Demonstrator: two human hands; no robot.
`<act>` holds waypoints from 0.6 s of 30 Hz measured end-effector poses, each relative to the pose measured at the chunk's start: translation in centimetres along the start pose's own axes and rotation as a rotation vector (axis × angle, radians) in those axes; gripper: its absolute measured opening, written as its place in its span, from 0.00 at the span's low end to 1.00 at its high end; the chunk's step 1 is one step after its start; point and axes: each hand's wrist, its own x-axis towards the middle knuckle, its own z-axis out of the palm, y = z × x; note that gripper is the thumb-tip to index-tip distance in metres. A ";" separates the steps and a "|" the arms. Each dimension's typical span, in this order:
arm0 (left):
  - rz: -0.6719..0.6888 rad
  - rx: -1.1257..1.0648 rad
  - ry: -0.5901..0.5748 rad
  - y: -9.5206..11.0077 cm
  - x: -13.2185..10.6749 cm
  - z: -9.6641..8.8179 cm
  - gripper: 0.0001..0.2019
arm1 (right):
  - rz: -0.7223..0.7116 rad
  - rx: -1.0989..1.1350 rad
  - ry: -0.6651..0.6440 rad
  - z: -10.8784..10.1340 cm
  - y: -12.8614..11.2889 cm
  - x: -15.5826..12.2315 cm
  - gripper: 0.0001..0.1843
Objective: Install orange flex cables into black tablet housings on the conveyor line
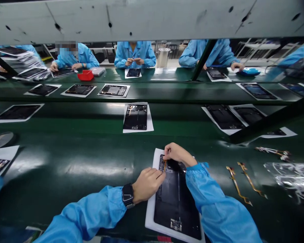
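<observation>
A black tablet housing [176, 202] lies on a white sheet [150, 216] right in front of me. Along its upper left edge runs an orange flex cable [164, 165]. My right hand [176, 153] pinches the cable's upper end at the top of the housing. Lower down, my left hand [148, 184], with a dark watch [128, 195] on the wrist, has its fingers closed at the cable's lower end. The fingertips of both hands partly hide the cable.
Two loose flex cables [239, 192] lie to the right, near a cable bundle [273, 152] and clear plastic trays [291, 179]. Ahead, more tablet housings [136, 116] rest on sheets. A slanted dark post [273, 119] stands at right. Several co-workers sit across the bench.
</observation>
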 end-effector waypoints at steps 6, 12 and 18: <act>0.016 -0.005 -0.048 0.1 -0.1 0.1 0.11 | 0.100 -0.165 0.012 -0.7 -0.8 0.0 0.11; 0.043 -0.052 -0.073 -0.4 -0.6 0.5 0.11 | 0.085 -0.306 0.086 -0.7 -1.0 -2.2 0.16; 0.064 -0.064 -0.034 -0.6 -0.8 0.6 0.11 | -0.007 -0.381 0.125 0.5 -0.8 -3.6 0.16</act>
